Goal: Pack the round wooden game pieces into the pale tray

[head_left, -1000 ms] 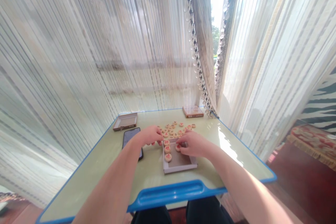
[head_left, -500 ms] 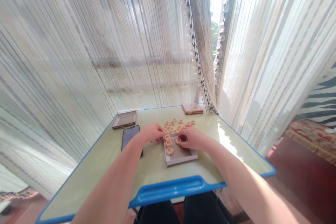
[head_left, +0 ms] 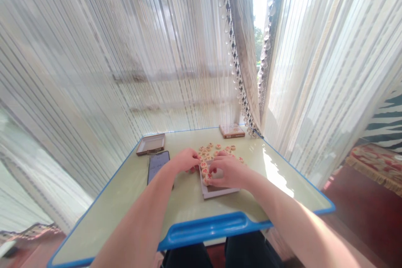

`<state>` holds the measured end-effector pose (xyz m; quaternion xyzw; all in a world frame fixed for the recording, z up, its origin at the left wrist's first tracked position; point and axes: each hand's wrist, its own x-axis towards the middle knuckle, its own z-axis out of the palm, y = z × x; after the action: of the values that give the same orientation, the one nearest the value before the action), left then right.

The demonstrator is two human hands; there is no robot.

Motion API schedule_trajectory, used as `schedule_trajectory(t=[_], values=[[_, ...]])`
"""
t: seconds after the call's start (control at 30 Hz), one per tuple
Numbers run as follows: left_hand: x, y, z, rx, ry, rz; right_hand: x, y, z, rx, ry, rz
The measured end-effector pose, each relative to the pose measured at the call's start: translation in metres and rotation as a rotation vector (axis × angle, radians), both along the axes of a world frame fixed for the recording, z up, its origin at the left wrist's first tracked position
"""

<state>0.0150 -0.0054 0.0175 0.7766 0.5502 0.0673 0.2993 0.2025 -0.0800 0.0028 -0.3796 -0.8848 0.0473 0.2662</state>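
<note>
A shallow open cardboard box (head_left: 221,193) sits on the table before me, with round wooden Chinese chess pieces (head_left: 204,165) marked in red along its left side. My right hand (head_left: 228,169) reaches into it, thumb and forefinger closed around a piece by the left column; the fingers partly cover it. At the box's upper left corner is my left hand (head_left: 187,160), its fingers pinched together by the topmost pieces. What it grips there, if anything, is hidden. More loose pieces (head_left: 205,149) lie spread beyond the box, some behind my right hand.
A phone (head_left: 156,166) lies left of my left forearm. Behind it rests an open box lid or tray (head_left: 151,143). A flat closed box (head_left: 231,130) is at the far right edge. The table (head_left: 125,213) has a blue rim with a molded trough (head_left: 207,228) in front.
My right hand has moved left and toward me inside the box, carrying a chess piece to the left column. My left hand stays near the upper left corner. The view has shifted slightly.
</note>
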Motion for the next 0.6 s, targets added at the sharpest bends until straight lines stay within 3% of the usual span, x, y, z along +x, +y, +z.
schedule_trajectory(t=[0.17, 0.6], values=[[-0.002, 0.001, -0.004, 0.015, -0.01, -0.018, -0.005, -0.001, -0.002, 0.105, -0.028, 0.028], [-0.003, 0.002, -0.004, 0.066, 0.002, -0.078, -0.005, 0.004, -0.013, 0.114, -0.07, -0.031]])
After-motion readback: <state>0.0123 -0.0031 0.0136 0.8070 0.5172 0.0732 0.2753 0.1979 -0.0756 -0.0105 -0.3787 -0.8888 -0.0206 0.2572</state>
